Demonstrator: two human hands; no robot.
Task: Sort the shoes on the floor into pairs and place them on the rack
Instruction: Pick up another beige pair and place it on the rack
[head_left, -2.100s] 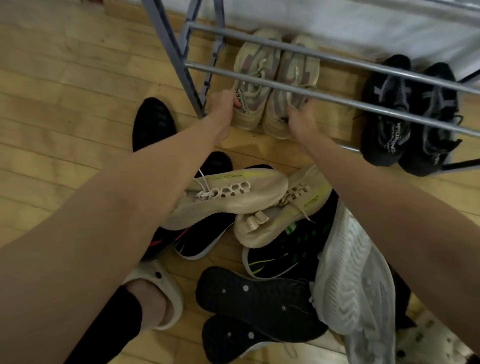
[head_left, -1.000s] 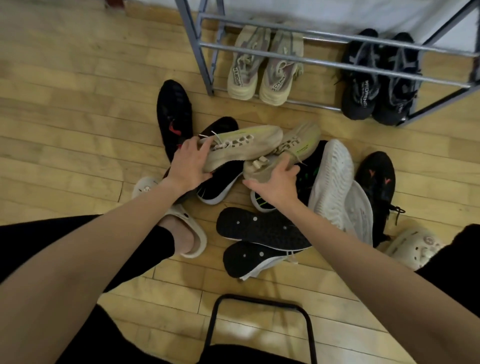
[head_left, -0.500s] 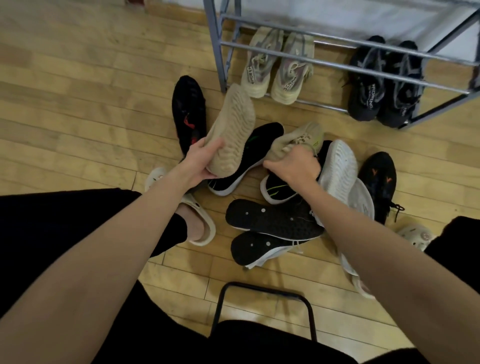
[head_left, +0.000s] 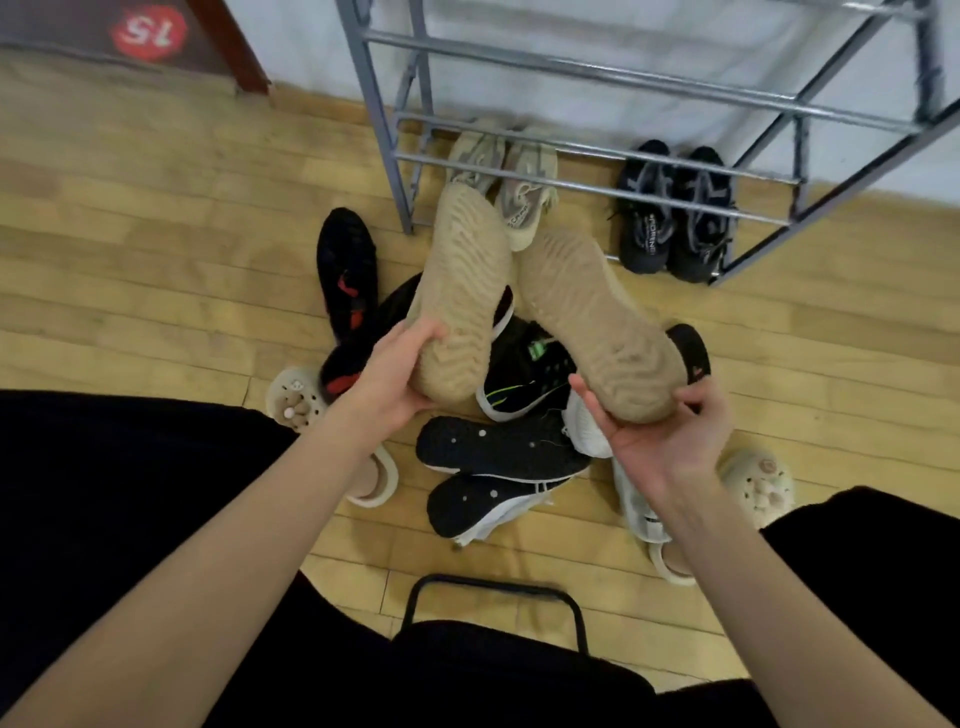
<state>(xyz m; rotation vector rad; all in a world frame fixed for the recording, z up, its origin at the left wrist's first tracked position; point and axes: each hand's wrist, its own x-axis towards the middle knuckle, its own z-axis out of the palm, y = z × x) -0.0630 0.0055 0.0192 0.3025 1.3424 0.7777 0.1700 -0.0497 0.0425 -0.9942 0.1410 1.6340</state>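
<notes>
A pale wood plank floor (head_left: 130, 249) meets a white wall, where a grey metal shoe rack (head_left: 587, 73) stands. On its lowest rails sit a beige sneaker pair (head_left: 511, 171) and, well to their right, a black sneaker pair (head_left: 675, 218). The left hand (head_left: 395, 379) has its grip closed around the heel of a tan sneaker (head_left: 462, 291), sole facing up. The right hand (head_left: 670, 436) cups the heel of the matching tan sneaker (head_left: 597, 317), sole also up. Both are held above a jumbled pile of black shoes (head_left: 498, 452) on the floor in front of the rack. A red round sticker (head_left: 148, 31) marks dark furniture at upper left
</notes>
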